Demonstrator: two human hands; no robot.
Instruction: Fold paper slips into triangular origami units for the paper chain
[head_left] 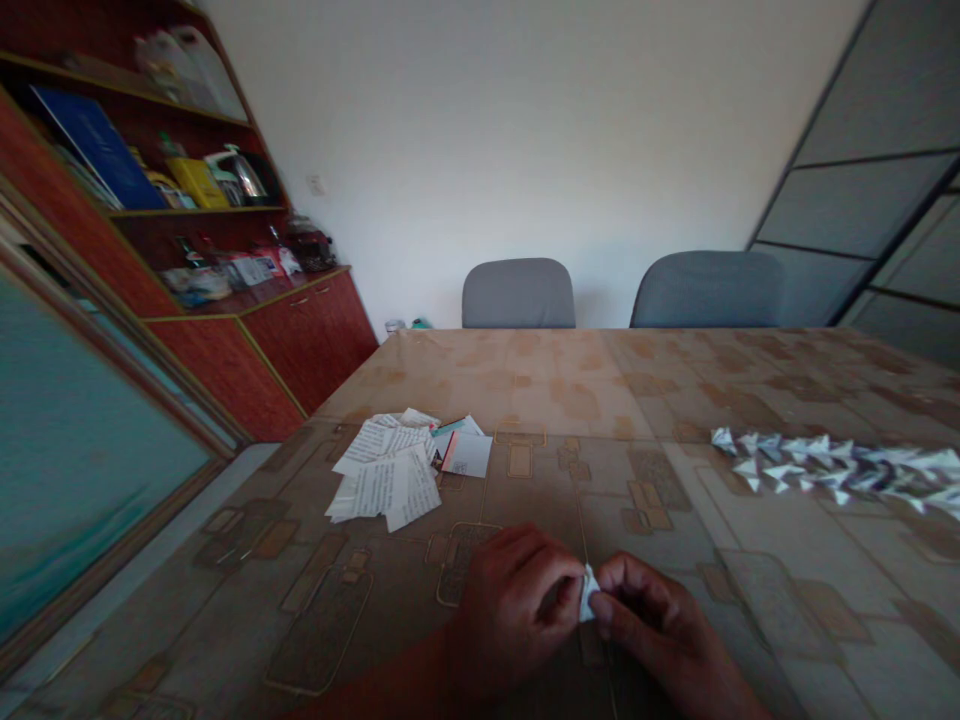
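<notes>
A small folded piece of white paper (588, 596) is pinched between my two hands, low and right of centre above the patterned tablecloth. My left hand (517, 605) has its fingers curled, with thumb and forefinger at the paper's left side. From the right, my right hand (652, 620) grips the same piece between thumb and forefinger. Beyond my left hand lies a loose pile of printed paper pieces (390, 470), with a whitish card (469, 453) at its right edge. Many small folded paper pieces (840, 468) stand in rows at the far right.
The table (525, 375) carries a patterned cover. Two grey chairs (517, 293) (705, 290) stand behind its far edge. At the left is a red-brown cabinet (300, 340) with shelves of bottles, a kettle and a blue folder (97, 145).
</notes>
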